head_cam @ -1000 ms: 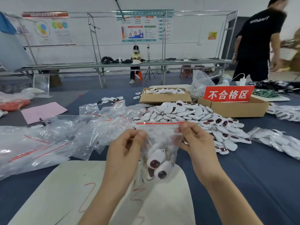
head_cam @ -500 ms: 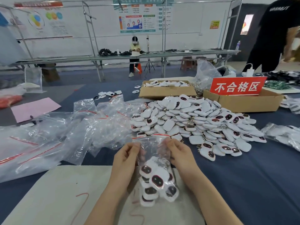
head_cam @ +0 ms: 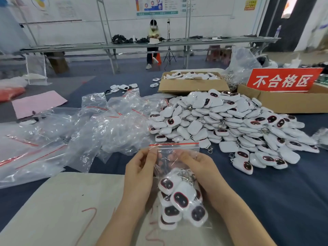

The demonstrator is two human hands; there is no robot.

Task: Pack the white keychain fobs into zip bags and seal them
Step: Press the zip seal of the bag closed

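Observation:
A clear zip bag (head_cam: 174, 153) with a red strip along its top stands upright over a beige board (head_cam: 58, 206). Several white keychain fobs (head_cam: 181, 201) with dark oval faces fill its lower half. My left hand (head_cam: 140, 173) pinches the bag's left side just under the strip. My right hand (head_cam: 200, 167) grips the right side, its fingers showing through the plastic. A big heap of loose fobs (head_cam: 227, 125) lies behind on the blue table.
A pile of empty zip bags (head_cam: 74, 132) spreads at the left. Two cardboard boxes (head_cam: 191, 84) sit behind the heap, the right one carrying a red sign (head_cam: 282, 80). A pink sheet (head_cam: 37, 102) lies far left. Someone stands at a far bench (head_cam: 153, 41).
The bag came down from chest height to rest on the board, the fobs settling at its bottom. Both hands stayed on its upper sides. The camera tilted downward.

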